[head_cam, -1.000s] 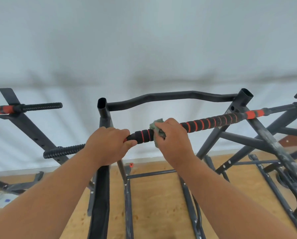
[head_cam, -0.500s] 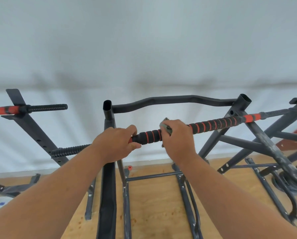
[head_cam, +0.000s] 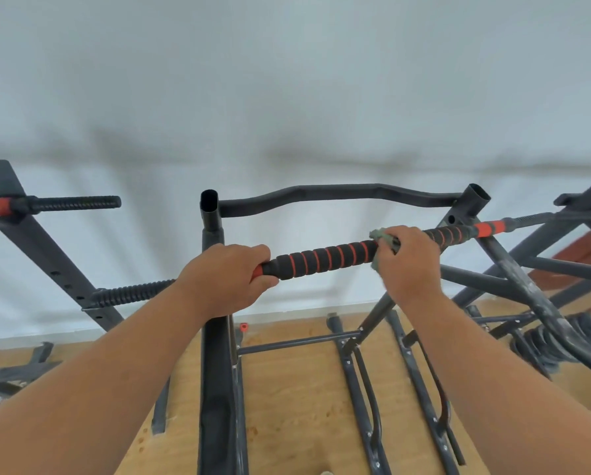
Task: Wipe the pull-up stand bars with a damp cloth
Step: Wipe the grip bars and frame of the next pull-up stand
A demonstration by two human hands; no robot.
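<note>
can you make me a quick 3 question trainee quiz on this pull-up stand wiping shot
1. True or false: the left hand holds the cloth.
2. What does the right hand press onto the foam grip bar?
3. The curved black bar lies: A) behind the foam grip bar, B) on the floor.

Key: 1 false, it grips the bar's end bare. 2 the green cloth. 3 A.

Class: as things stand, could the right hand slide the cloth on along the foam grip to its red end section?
Probably yes. The right hand holds the cloth around the foam grip, and the stretch up to the red end section looks bare, with nothing clamped across it.
</note>
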